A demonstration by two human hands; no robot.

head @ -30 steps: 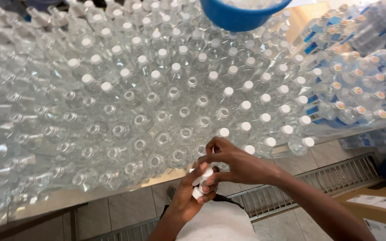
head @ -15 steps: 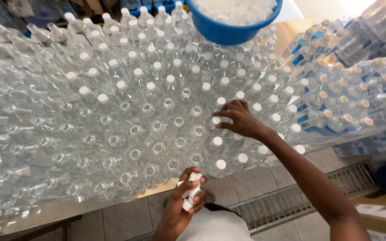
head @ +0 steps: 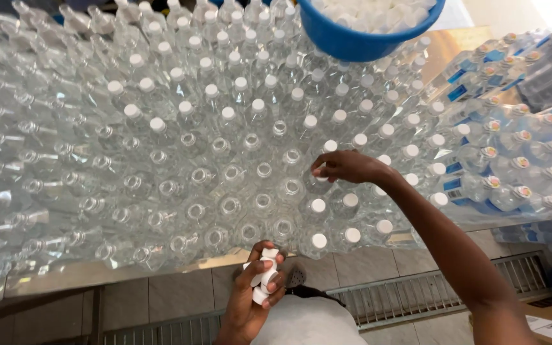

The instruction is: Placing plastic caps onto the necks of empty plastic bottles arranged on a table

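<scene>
Bottles [head: 225,160]: clear glossy plastic, filling the frame's centre. Caps [head: 263,278]: white matt plastic (smooth). Bowl [head: 352,41], upper right: blue glossy plastic. Floor tiles [head: 180,297], bottom: smooth, pale.

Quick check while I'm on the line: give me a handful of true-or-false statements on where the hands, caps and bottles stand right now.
1. The right hand is pressing a white cap onto a bottle in the field of clear bottles. True.
2. The left hand is empty. False: it holds a small stack of white caps.
3. Every bottle on the table is capped. False: many near the middle and left stand open.
4. A blue bowl of white caps sits among the bottles at the far side. True.
5. The labelled bottles lie to the left. False: they are on the right.
</scene>
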